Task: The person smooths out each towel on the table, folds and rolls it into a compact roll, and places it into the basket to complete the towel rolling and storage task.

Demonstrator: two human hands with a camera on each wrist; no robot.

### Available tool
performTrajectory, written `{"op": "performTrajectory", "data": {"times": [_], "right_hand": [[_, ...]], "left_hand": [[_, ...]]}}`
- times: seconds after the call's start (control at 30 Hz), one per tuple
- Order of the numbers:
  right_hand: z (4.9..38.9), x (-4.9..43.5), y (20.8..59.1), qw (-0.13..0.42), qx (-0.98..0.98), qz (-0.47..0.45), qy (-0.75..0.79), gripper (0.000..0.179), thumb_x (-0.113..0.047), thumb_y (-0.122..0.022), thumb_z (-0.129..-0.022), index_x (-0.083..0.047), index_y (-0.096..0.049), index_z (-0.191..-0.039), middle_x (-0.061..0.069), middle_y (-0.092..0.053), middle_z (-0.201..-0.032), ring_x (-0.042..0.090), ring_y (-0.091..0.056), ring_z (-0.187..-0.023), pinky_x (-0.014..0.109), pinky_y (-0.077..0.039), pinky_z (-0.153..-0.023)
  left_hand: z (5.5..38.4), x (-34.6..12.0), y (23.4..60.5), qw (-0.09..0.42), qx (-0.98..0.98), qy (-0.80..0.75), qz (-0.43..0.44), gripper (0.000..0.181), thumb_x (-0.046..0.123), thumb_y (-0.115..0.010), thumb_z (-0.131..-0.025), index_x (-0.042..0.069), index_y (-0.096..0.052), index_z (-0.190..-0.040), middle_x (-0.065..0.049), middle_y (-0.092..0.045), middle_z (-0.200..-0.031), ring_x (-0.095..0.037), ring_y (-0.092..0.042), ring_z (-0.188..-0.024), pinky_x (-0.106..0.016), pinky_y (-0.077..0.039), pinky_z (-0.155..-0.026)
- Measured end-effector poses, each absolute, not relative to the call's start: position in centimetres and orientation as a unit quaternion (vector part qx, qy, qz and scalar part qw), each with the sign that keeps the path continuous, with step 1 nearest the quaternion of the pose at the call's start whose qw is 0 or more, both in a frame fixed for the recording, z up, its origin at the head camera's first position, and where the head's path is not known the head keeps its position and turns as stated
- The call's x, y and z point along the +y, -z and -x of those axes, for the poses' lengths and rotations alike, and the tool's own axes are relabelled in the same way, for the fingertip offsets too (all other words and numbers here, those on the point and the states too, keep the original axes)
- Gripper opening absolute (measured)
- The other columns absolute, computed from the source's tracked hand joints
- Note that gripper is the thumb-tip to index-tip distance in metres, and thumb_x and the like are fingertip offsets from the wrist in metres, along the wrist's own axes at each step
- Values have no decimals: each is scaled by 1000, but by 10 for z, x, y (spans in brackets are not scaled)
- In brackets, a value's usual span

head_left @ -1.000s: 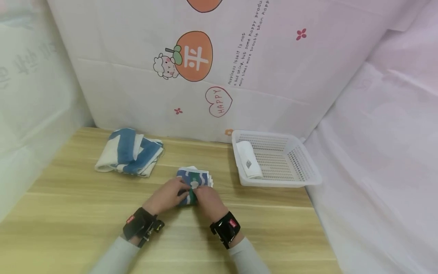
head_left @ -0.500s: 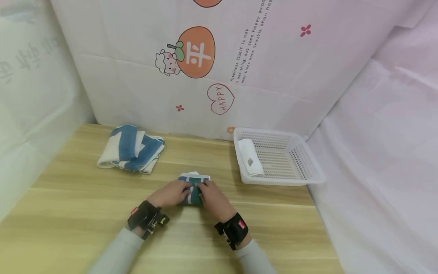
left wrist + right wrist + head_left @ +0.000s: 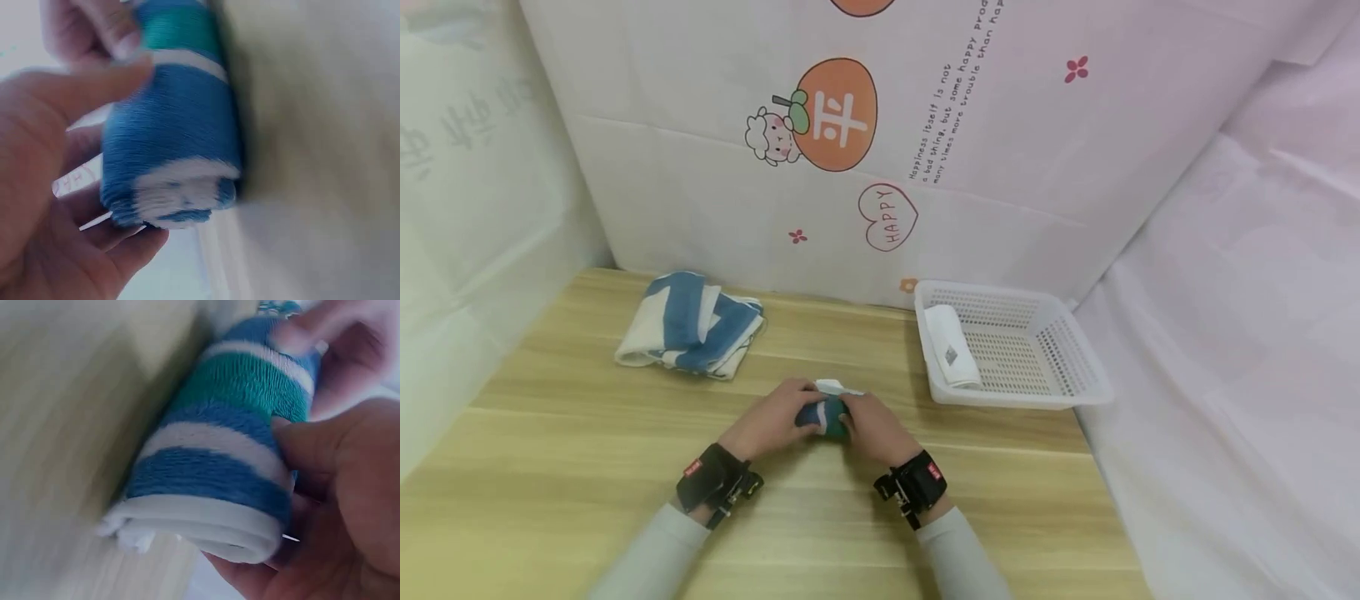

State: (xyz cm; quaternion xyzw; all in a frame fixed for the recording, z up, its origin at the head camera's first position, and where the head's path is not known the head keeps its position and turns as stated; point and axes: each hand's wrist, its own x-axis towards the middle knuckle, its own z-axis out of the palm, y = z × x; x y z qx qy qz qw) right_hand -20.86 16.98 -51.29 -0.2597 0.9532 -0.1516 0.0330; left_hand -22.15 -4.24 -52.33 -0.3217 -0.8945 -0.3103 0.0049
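A towel striped in blue, green and white is rolled into a thick bundle on the table, its layered ends showing in both wrist views. My left hand grips one end, thumb on the near side and fingers curled round the far side of the roll. At the other end my right hand holds it the same way, thumb pressing the striped face. A short white flap of towel shows beyond the fingertips in the head view.
A blue and white towel lies loosely folded at the back left of the wooden table. At the back right stands a white plastic basket with a rolled white towel along its left side. White cloth walls enclose the back and sides.
The striped towel has gone from a flat folded strip to a compact roll. Both hands have moved from its top face to curl round its ends.
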Motion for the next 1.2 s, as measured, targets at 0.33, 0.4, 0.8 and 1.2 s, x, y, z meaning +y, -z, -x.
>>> {"op": "performTrajectory", "data": {"times": [0.33,0.4,0.8,1.2], "right_hand": [[199,175,516,-31,954,248,163,30,-16,-53,-106,-2,-63,-130,13,-65,-123,25,-62,-112,39,-53,-96],[192,173,516,-60,960,246,118,37,-20,-63,-102,-2,-62,-134,15,-63,-128,29,-60,-119,41,-52,-101],[213,181,520,34,949,256,179,49,-17,-71,-96,-5,-56,-141,10,-65,-131,21,-61,-117,34,-51,-100],[223,173,522,17,958,254,133,51,-27,-88,-81,-10,-67,-124,2,-71,-108,13,-64,-93,26,-53,-81]], "left_hand": [[228,-36,525,-77,-895,305,316,38,27,-55,-106,-2,-65,-128,-15,-68,-113,-30,-63,-105,-48,-52,-93],[232,-34,524,-77,-899,300,310,38,27,-52,-106,-1,-64,-129,-16,-65,-115,-33,-61,-107,-51,-51,-94],[232,-38,527,1,-886,322,333,53,22,-78,-90,2,-60,-136,-18,-61,-132,-34,-58,-118,-51,-53,-95],[244,-39,530,-4,-882,316,350,53,12,-89,-70,10,-70,-119,-5,-72,-109,-23,-65,-98,-43,-54,-88]]}}
